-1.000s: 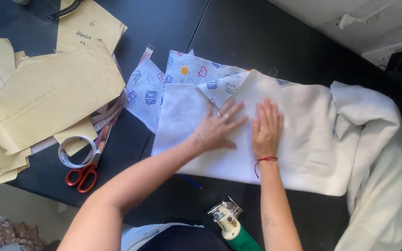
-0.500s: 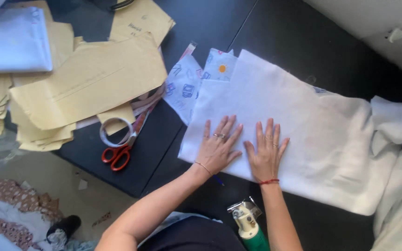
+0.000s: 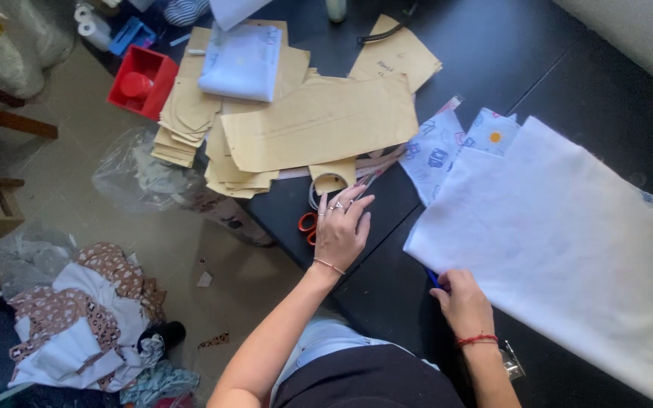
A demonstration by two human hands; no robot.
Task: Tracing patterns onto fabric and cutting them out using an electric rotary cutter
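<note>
Your left hand (image 3: pixel 339 230) lies flat and spread over the scissors (image 3: pixel 307 225), whose orange handles show at its 9 o'clock; it covers them without gripping. The tape roll (image 3: pixel 326 189) sits just past your fingertips, at 12 o'clock. Your right hand (image 3: pixel 459 298) is curled on a small blue thing at the near corner of the white cloth (image 3: pixel 568 234); what it is stays hidden.

The scissors lie close to the table (image 3: pixel 568 60) edge. If you sweep your left hand toward 6 o'clock, they may slide off onto the floor (image 3: pixel 77 189). The blades are hidden under your palm, so closing your fingers blindly could nick you.

The paper patterns (image 3: pixel 319 125) overhang the edge at 10 o'clock; a bump from your wrist could tip the stack. Tugging the cloth corner could drag the printed fabric (image 3: pixel 436 155) beneath it askew.
</note>
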